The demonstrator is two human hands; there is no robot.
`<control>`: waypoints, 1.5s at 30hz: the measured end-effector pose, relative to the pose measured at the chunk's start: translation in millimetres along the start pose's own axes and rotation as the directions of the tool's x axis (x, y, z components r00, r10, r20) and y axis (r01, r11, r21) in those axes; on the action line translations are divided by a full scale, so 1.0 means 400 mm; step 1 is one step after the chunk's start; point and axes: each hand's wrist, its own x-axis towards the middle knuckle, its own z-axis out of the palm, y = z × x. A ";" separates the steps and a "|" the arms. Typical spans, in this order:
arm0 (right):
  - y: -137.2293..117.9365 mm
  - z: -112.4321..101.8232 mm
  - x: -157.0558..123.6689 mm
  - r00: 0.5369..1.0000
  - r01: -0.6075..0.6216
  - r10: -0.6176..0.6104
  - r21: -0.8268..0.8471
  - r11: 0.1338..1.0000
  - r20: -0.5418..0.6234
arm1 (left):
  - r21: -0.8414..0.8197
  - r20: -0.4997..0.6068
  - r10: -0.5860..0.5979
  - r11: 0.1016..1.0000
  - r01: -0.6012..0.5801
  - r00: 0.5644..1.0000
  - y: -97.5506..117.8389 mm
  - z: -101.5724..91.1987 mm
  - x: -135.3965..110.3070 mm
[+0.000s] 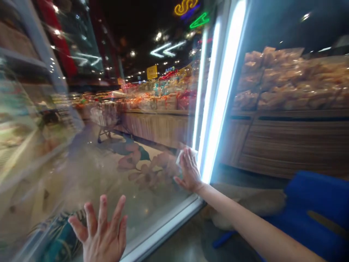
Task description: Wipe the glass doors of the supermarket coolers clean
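My right hand (189,169) is pressed over a white cloth (194,153), holding it against the glass pane (152,171) close to the bright light strip at its right side. Only the edges of the cloth show past the fingers; I cannot tell whether it is cloth or paper. At the lower left, my left hand (102,233) is open, fingers spread, with nothing in it. It appears to rest on or just in front of the same pane. A pale metal frame (163,225) runs along the bottom of the glass.
Glowing light strips (225,91) line the pane's upright edge. A blue chair-like object (319,207) stands at the lower right. Beyond are a shopping cart (105,116), wooden display counters (155,125) and heaped packaged goods (294,80). Much of the view is blurred.
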 end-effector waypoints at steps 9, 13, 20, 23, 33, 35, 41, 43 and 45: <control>0.008 -0.016 -0.004 1.000 0.015 -0.015 0.037 0.999 0.005 | 0.026 0.062 0.021 0.999 -0.023 0.998 -0.006 0.001 -0.014; -0.075 0.005 -0.040 0.977 0.199 -0.205 0.095 0.975 0.061 | 0.074 0.032 -0.008 0.997 0.005 0.999 -0.020 -0.010 -0.019; -0.277 0.043 -0.008 0.966 0.247 -0.252 0.081 0.966 0.052 | 0.112 -0.025 -0.082 0.990 0.084 0.996 -0.058 -0.037 -0.005; -0.362 0.043 0.031 0.925 0.370 -0.378 0.135 0.919 0.032 | 0.141 -0.068 -0.115 0.982 0.124 0.991 -0.082 -0.058 0.005; -0.571 0.045 0.110 0.779 0.596 -0.623 0.230 0.770 0.069 | 0.189 -0.183 -0.305 0.922 0.338 0.934 -0.201 -0.111 -0.008; -0.606 0.050 0.154 0.765 0.622 -0.643 0.213 0.753 0.037 | 0.218 -0.215 -0.323 0.904 0.368 0.921 -0.227 -0.122 -0.016; -0.707 0.047 0.301 0.696 0.704 -0.718 0.185 0.685 0.011 | 0.194 -0.252 -0.372 0.885 0.424 0.893 -0.301 -0.158 -0.041; -0.723 0.041 0.342 0.611 0.775 -0.791 0.187 0.603 0.016 | 0.176 -0.250 -0.402 0.876 0.450 0.881 -0.325 -0.167 -0.053; -0.732 0.030 0.401 0.610 0.775 -0.792 0.219 0.592 -0.021 | 0.183 -0.267 -0.410 0.867 0.463 0.872 -0.344 -0.175 -0.065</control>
